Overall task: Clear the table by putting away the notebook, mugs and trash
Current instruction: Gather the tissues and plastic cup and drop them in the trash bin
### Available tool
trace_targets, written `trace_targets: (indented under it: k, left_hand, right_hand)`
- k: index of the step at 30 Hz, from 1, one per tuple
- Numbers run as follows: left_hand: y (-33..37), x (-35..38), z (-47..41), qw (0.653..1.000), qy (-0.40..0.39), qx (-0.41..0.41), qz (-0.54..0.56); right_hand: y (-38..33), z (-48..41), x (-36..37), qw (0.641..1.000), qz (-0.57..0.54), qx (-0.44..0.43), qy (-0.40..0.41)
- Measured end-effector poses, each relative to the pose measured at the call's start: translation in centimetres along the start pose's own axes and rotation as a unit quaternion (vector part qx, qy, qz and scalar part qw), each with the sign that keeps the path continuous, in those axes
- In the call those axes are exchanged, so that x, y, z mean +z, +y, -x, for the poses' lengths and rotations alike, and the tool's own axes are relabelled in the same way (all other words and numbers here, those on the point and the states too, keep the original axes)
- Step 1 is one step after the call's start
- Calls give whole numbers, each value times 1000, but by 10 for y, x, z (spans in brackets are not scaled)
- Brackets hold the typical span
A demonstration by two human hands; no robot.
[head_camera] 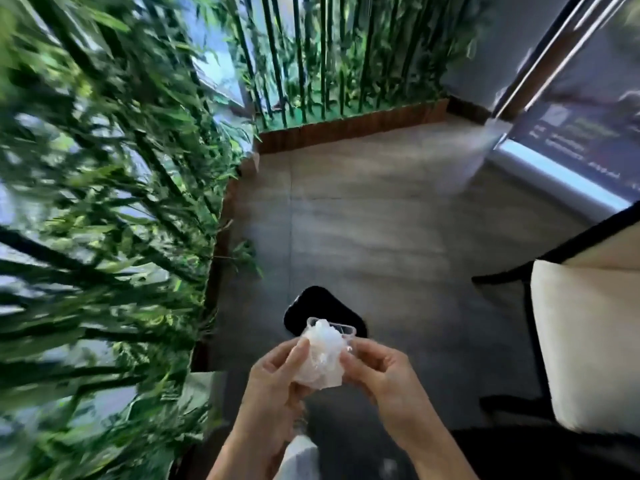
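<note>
Both hands, left (277,372) and right (377,372), pinch crumpled white trash (320,355) with a clear plastic piece between them, above a black bin (318,310) on grey floor (381,220), bamboo (104,168) left.

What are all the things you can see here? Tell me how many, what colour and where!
crumpled tissue: one, white, held between both hands, low in the middle
clear plastic container: one, see-through, behind the tissue, held with it
black bin: one, black, on the floor just beyond the hands
bamboo plants: many, green, along the left side and the far end
planter edging: one, brown, at the foot of the far bamboo
floor: one, grey, across the middle
chair: one, cream with black trim, at the right
glass door: one, metal-framed, top right
left hand: one, its grip on the tissue's left side
right hand: one, its grip on the tissue's right side
</note>
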State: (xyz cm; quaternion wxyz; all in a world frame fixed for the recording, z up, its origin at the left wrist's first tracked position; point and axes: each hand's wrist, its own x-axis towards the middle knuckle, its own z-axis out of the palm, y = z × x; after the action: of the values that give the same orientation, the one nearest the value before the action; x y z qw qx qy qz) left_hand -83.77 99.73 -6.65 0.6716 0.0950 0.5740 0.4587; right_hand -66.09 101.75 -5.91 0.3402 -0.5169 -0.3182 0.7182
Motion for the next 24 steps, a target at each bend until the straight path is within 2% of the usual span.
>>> trace_targets:
  k: [7, 13, 16, 18, 21, 24]
  left_hand:
    - [-93, -36, -165, 991, 60, -59, -104]
    - [-188, -67, -300, 964, 104, -101, -225]
    - [-220, -80, -363, 920, 138, -96, -353]
    - [-234, -87, -394, 888, 157, -79, -425]
    - [-248, -95, -427, 865, 136, -60, -479]
    - [-256, -102, -443, 855, 115, -52, -503]
  right_hand:
    - [134, -140, -41, 981, 29, 134, 139]
    - [258, -256, -87, 950, 106, 228, 185]
    - [312, -318, -109, 936, 193, 223, 190]
    - [341, -353, -120, 911, 295, 216, 194]
    - [374, -390, -130, 884, 373, 208, 189]
    - [396, -409, -132, 877, 395, 214, 173]
